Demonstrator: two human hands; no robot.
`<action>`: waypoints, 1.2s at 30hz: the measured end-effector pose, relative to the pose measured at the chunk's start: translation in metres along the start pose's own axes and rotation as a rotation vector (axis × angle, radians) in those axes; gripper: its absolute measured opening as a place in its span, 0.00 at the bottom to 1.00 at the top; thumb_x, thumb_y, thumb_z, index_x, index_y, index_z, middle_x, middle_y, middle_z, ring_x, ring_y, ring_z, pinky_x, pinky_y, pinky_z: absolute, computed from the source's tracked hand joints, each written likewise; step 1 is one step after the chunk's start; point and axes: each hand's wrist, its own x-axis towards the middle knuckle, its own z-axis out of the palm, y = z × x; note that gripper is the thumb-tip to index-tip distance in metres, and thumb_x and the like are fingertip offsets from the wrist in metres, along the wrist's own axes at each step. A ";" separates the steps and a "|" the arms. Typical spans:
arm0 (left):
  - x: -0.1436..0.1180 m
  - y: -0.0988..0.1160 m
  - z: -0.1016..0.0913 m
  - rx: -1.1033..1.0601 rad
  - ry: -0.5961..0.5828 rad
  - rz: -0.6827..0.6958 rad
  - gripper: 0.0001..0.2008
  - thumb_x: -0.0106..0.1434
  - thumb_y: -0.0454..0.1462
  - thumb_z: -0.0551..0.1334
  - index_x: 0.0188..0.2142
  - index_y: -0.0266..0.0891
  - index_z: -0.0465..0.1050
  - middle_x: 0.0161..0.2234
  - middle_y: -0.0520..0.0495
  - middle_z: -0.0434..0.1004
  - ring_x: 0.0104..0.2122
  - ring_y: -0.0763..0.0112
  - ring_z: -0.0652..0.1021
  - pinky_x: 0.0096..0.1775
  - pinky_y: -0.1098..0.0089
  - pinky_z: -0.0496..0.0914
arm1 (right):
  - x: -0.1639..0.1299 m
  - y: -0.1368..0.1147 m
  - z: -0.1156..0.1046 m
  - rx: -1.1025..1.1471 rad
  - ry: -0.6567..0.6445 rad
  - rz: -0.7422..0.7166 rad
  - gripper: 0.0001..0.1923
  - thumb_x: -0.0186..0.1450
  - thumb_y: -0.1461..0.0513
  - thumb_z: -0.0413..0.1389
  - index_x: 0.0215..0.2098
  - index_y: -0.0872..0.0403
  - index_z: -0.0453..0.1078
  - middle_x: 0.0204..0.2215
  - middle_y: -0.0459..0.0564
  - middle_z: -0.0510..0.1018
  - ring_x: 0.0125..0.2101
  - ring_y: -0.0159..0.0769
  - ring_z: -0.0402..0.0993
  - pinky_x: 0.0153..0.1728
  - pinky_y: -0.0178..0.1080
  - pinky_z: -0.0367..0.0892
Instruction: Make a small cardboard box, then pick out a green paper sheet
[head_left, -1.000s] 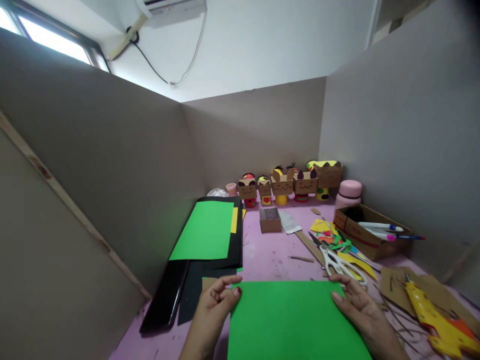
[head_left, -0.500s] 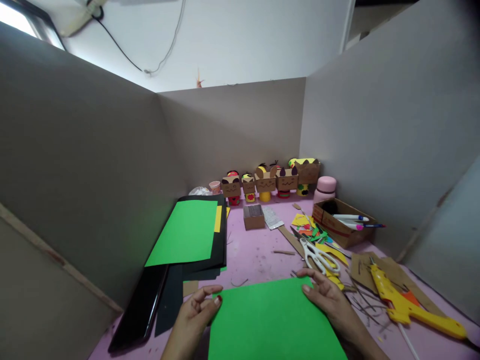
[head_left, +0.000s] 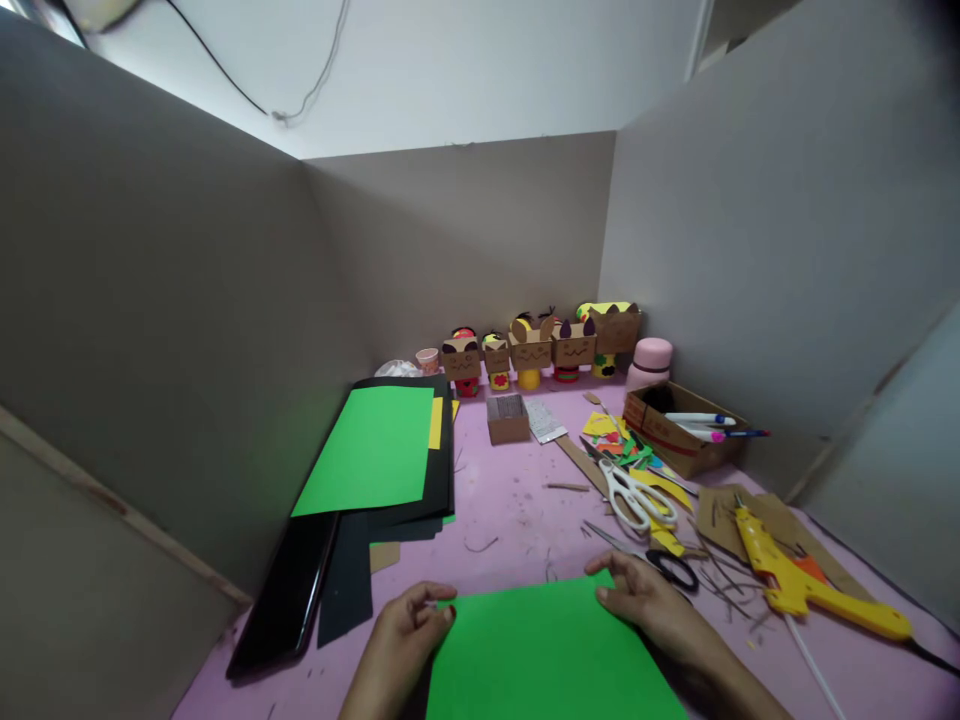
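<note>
A sheet of green paper (head_left: 547, 655) spans the space between my two hands at the bottom of the head view; its near edge runs out of frame. My left hand (head_left: 409, 640) pinches the far left corner between thumb and fingers. At the far right corner my right hand (head_left: 649, 610) grips the sheet the same way. Just beyond my right hand lie black-handled scissors (head_left: 671, 570), partly hidden by it. White-handled scissors (head_left: 637, 495) rest farther back, among yellow paper scraps.
Left: green and black sheets (head_left: 367, 450) are stacked beside a dark phone-like slab (head_left: 285, 600). Right: a yellow glue gun (head_left: 810, 590) and a cardboard box (head_left: 682, 440) with pens. Back: cardboard figures (head_left: 531, 350), a pink bottle (head_left: 651, 362). A small open box (head_left: 508, 420) stands mid-table.
Both hands and the green sheet sit slightly lower and to the right in view, while the table scene has shifted up. The black-handled scissors now show more beyond my right hand.
</note>
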 end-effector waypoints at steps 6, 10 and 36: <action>-0.008 0.004 0.007 0.300 0.054 0.082 0.08 0.52 0.38 0.61 0.30 0.38 0.76 0.22 0.51 0.73 0.25 0.65 0.72 0.30 0.71 0.61 | -0.008 -0.002 0.002 -0.253 0.090 -0.008 0.08 0.49 0.63 0.58 0.29 0.54 0.69 0.13 0.33 0.53 0.14 0.26 0.50 0.17 0.31 0.44; -0.012 0.012 0.010 0.449 0.049 0.119 0.08 0.55 0.36 0.58 0.32 0.42 0.76 0.28 0.48 0.79 0.31 0.60 0.77 0.34 0.68 0.63 | -0.009 -0.007 0.005 -0.403 0.126 -0.038 0.07 0.48 0.64 0.56 0.27 0.54 0.70 0.13 0.34 0.54 0.16 0.28 0.50 0.18 0.32 0.45; -0.018 0.027 0.050 1.262 -0.532 0.479 0.25 0.62 0.35 0.55 0.59 0.37 0.58 0.61 0.41 0.57 0.57 0.50 0.64 0.53 0.51 0.64 | -0.016 -0.023 0.011 -1.120 0.138 -0.011 0.12 0.56 0.63 0.52 0.37 0.53 0.72 0.21 0.44 0.72 0.27 0.39 0.71 0.28 0.36 0.60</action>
